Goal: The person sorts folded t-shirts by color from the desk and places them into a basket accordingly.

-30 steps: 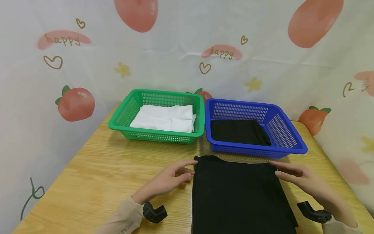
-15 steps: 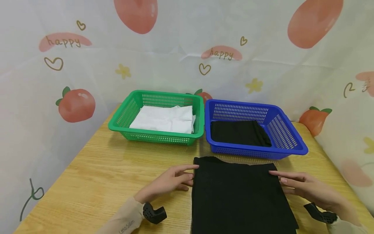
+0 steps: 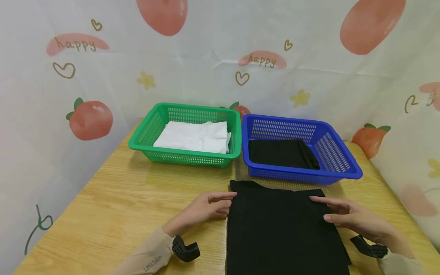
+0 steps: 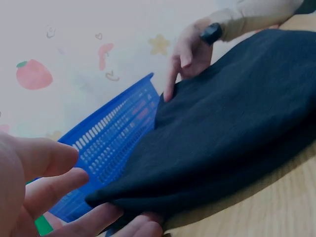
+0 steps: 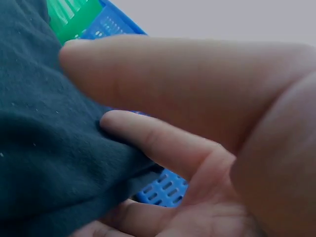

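Observation:
A folded black cloth [image 3: 280, 229], likely a garment, lies flat on the table before me. At its far left corner my left hand [image 3: 206, 210] touches the edge, index fingertip on top and thumb apart; in the left wrist view other fingers [image 4: 106, 212] meet the cloth's edge. Across from it, my right hand [image 3: 355, 217] lays its index finger on the far right corner. Seen from the right wrist, that finger [image 5: 148, 136] presses the top while lower fingers sit beside or under the edge; the thumb [image 5: 163, 84] stays off the fabric. The near end of the cloth is cut off.
Behind the cloth stands a blue basket [image 3: 288, 172] holding a folded black cloth [image 3: 280, 152]. To its left is a green basket [image 3: 185, 157] with folded white cloth [image 3: 194, 136]. The wooden table [image 3: 137, 198] meets a patterned curtain [image 3: 192, 49].
Both hands have shifted slightly at the cloth's far corners. The right index finger has slid inward onto the fabric, and the left index fingertip now lies a little over the edge.

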Action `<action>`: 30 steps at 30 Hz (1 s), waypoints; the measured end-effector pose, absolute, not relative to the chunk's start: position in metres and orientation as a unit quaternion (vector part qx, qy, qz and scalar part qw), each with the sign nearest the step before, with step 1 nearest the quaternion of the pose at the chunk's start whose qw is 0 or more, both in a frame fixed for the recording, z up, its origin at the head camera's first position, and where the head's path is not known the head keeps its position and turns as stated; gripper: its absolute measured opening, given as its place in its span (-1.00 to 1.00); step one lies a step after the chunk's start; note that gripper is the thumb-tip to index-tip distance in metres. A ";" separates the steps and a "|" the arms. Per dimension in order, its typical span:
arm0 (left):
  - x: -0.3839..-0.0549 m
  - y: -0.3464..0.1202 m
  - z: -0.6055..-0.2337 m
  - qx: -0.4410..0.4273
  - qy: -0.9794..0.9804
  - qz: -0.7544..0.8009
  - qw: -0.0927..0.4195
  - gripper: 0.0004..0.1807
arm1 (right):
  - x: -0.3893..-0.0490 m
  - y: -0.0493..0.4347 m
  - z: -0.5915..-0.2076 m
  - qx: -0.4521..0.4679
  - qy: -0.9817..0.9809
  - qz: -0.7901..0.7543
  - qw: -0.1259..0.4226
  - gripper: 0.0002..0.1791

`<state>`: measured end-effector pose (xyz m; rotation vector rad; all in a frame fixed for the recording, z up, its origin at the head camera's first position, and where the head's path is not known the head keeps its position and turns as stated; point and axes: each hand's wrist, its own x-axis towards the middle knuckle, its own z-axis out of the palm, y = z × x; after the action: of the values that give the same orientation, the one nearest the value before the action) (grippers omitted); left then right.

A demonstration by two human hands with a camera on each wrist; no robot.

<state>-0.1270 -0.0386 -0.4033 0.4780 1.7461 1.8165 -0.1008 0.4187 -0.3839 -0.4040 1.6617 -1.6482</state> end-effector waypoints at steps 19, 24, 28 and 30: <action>-0.119 -0.023 -0.408 0.196 0.666 0.665 0.276 -0.39 | -0.098 0.408 -0.386 -0.174 0.697 -0.614 0.327 -0.24; -0.118 -0.024 -0.409 0.181 0.665 0.672 0.270 -0.29 | -0.100 0.405 -0.387 -0.174 0.698 -0.613 0.326 -0.24; -0.119 -0.025 -0.410 0.176 0.664 0.676 0.268 -0.26 | -0.102 0.403 -0.389 -0.171 0.686 -0.623 0.334 -0.24; -0.120 -0.026 -0.411 0.179 0.664 0.675 0.268 -0.26 | -0.102 0.403 -0.389 -0.165 0.680 -0.629 0.339 -0.23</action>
<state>-0.1195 -0.0261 -0.4106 0.4818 1.7924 1.8204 -0.1024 0.4026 -0.3892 -0.4305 1.7694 -1.6372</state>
